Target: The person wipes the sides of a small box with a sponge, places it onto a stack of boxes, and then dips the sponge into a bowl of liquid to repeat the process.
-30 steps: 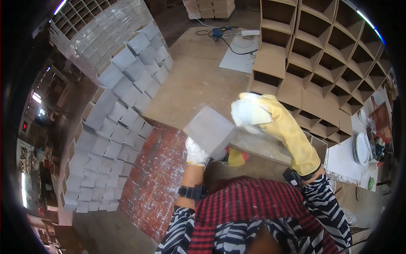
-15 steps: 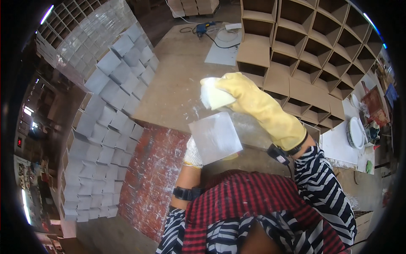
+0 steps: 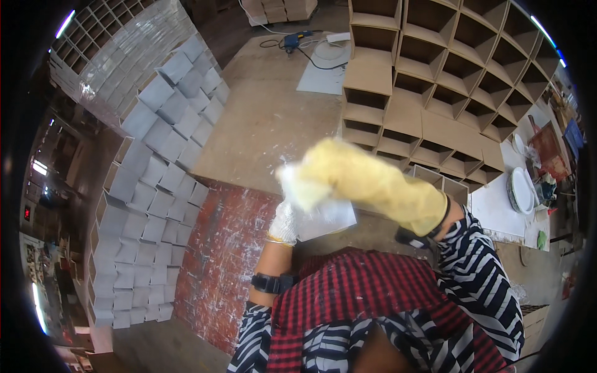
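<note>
My right hand (image 3: 333, 165), in a long yellow rubber glove, is closed round a pale sponge (image 3: 305, 191). It is held over the far left part of a square, whitish piece (image 3: 333, 221) and partly covers it; motion smears both glove and sponge. Whether the sponge touches the surface I cannot tell. My left hand (image 3: 283, 224), in a white knit glove, holds the piece at its left edge, with its fingers largely hidden. How deep the piece is does not show.
Stacked small boxes with white faces (image 3: 146, 214) rise on the left. Brown open boxes (image 3: 429, 93) stand at the far right. Under the work lies a red, paint-streaked board (image 3: 217, 248). A blue power tool (image 3: 292, 41) with cables sits far off. To the right is a round basin (image 3: 522, 189).
My right hand has moved left and nearer with the sponge, from beyond the square piece to over it. My left hand has stayed nearly in place.
</note>
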The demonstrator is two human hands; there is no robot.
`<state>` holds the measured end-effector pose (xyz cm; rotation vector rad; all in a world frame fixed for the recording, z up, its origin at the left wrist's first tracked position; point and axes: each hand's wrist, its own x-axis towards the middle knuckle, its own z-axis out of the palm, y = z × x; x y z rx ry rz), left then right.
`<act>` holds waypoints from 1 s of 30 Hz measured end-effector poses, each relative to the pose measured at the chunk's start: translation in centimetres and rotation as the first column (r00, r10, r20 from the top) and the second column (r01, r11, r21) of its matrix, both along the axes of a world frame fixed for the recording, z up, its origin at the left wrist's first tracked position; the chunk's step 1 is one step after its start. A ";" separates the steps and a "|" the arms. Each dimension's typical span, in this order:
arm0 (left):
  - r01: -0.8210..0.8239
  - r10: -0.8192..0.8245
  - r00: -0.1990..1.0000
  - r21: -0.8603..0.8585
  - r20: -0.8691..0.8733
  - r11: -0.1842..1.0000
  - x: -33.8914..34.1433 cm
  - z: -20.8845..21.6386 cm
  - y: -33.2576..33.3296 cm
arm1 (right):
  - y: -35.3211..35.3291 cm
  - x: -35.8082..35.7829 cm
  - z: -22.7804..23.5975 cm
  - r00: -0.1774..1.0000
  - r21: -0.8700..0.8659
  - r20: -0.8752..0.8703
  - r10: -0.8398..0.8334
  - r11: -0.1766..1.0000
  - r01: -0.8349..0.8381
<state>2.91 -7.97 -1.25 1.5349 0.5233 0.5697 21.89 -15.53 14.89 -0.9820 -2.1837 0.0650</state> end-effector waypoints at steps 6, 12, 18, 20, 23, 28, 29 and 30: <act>0.012 -0.013 1.000 -0.095 -0.005 0.995 -0.2 -0.9 -0.3 | 0.8 2.3 1.5 0.965 0.110 -0.018 -0.261 0.959 0.261; 0.027 -0.022 0.997 0.074 -0.068 0.997 -0.6 -1.5 0.1 | -0.6 -1.6 1.8 0.991 0.022 0.135 -0.018 1.000 0.015; 0.104 -0.028 0.979 0.384 -0.200 0.917 -2.0 -3.7 0.8 | 1.1 -0.9 2.3 0.978 0.068 -0.014 -0.209 0.976 0.209; -0.004 0.017 0.992 0.096 -0.128 0.995 -1.6 -5.1 0.7 | 0.7 -1.8 1.9 0.986 0.101 0.012 -0.163 0.982 0.161; -0.083 0.102 0.995 -0.403 0.025 0.911 -0.9 -3.6 0.8 | -0.4 -3.0 0.3 0.978 0.062 0.146 -0.149 0.988 0.141; -0.061 0.150 0.979 -0.504 0.138 0.862 -1.3 -0.4 2.2 | -3.7 -4.3 -1.1 0.986 -0.123 0.137 0.094 0.989 -0.077; -0.058 0.142 0.980 -0.480 0.141 0.875 -1.3 0.0 2.2 | -4.3 -4.3 -0.3 0.975 -0.164 0.160 0.156 0.978 -0.129; -0.052 0.123 0.984 -0.443 0.132 0.895 -1.3 0.3 2.0 | -4.1 -4.1 0.4 0.975 -0.162 0.158 0.160 0.978 -0.134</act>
